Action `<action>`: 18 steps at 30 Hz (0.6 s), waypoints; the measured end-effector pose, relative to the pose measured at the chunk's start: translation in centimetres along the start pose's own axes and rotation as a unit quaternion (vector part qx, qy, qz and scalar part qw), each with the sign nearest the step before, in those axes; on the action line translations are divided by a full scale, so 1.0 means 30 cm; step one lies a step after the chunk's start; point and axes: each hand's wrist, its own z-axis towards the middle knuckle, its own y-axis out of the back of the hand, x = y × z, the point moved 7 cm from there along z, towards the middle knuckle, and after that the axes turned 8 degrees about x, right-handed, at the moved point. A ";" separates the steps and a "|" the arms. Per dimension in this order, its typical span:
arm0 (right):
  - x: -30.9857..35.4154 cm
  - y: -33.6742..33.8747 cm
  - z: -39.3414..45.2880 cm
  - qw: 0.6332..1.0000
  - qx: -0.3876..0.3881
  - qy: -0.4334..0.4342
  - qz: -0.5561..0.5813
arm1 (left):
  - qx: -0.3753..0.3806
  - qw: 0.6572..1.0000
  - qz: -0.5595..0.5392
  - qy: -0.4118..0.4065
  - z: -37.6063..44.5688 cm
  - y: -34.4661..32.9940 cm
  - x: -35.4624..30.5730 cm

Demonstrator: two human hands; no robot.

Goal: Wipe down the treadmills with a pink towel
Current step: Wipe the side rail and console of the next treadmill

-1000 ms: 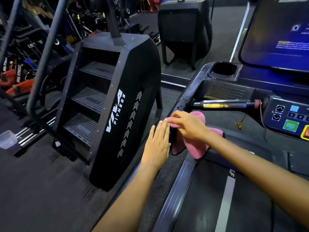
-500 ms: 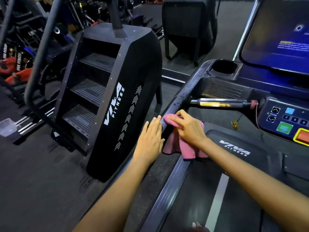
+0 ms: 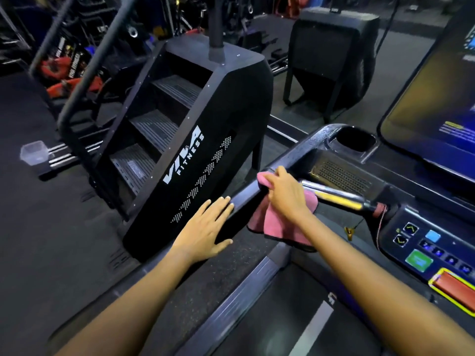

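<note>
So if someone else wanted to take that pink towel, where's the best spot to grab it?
Probably the loose lower flap of the pink towel, coming from below, on the belt side. That part hangs free under the side rail, while the top is bunched under the right hand against the rail. The left hand rests flat further down the rail.
</note>
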 end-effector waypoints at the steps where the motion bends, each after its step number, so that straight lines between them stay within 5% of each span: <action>1: -0.022 0.015 0.021 1.000 -0.001 -0.021 0.001 | 0.004 1.000 0.004 0.003 0.001 -0.001 0.001; 5: 0.008 0.034 0.105 0.998 0.027 -0.050 -0.006 | 0.014 1.000 0.008 0.009 -0.005 0.000 -0.003; 11: 0.142 -0.012 0.038 0.989 0.068 0.125 -0.037 | 0.002 0.999 -0.018 0.028 -0.007 0.020 -0.001; 18: 0.049 0.018 0.120 0.996 0.068 0.019 -0.047 | 0.017 0.998 -0.016 0.054 -0.010 0.017 0.010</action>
